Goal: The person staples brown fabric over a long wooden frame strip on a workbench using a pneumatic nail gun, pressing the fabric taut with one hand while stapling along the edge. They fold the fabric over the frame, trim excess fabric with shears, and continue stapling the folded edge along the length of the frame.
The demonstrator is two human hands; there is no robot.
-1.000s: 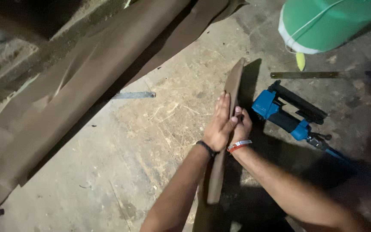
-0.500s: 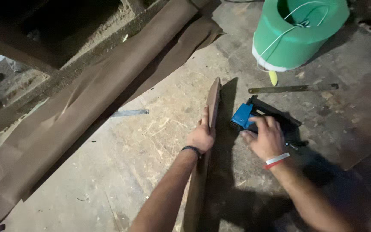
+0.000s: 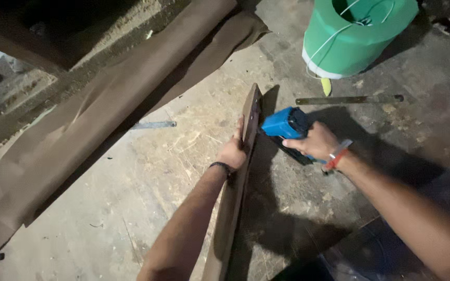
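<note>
Holding a wooden board (image 3: 235, 182) on edge at frame centre, nail gun against it.
Left hand (image 3: 233, 152) fingers curled over the board's top edge; right hand (image 3: 316, 141) fingers wrapped around the blue nail gun (image 3: 283, 125), nose touching the board's right face.

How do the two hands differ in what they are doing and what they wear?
The left hand grips the edge of the upright brown board; the right hand holds the blue power tool against that board. The left wrist wears a dark band, the right a red-and-white one. Both are bare.
</note>
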